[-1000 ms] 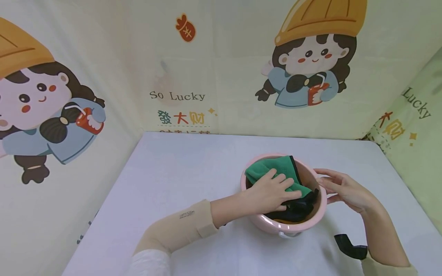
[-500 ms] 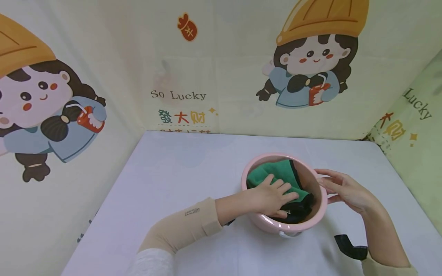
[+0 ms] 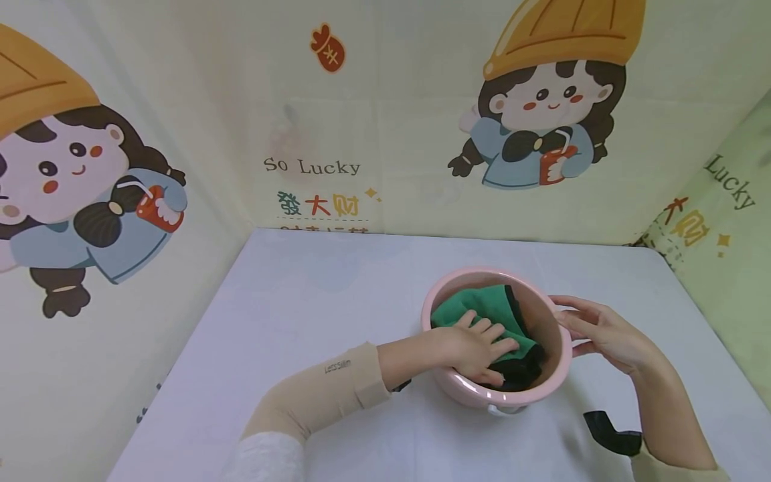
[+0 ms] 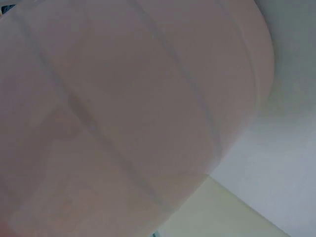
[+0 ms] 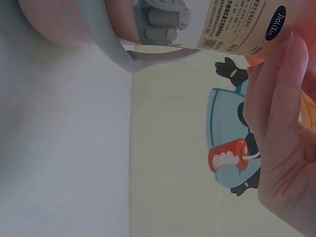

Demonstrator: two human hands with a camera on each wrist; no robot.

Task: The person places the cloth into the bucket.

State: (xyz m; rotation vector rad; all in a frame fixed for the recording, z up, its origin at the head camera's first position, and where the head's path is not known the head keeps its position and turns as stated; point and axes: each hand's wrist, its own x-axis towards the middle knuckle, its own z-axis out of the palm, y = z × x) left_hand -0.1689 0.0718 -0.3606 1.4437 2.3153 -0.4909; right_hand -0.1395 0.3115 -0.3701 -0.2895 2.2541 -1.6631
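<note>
A pink bucket (image 3: pixel 442 281) stands right of the table's middle. Green cloth (image 3: pixel 478 299) with black edging lies inside it, with dark, black material (image 3: pixel 518 375) beneath its near edge. My left hand (image 3: pixel 476 349) reaches into the bucket with its fingers spread and pressed on the cloth. My right hand (image 3: pixel 596 329) grips the far right of the rim, thumb over the edge and fingers along the outer wall. In the right wrist view its fingers (image 5: pixel 284 94) extend up to the bucket's paper label (image 5: pixel 237 24).
A grey handle (image 5: pixel 131 58) hangs down the bucket's side in the right wrist view. The light table (image 3: pixel 289 301) ends against printed cloth walls (image 3: pixel 415 147) at the back and sides. A black strap piece (image 3: pixel 611 434) projects from the right wrist.
The left hand has pushed lower into the bucket, and the green cloth has sunk with it. The right hand keeps its place on the rim.
</note>
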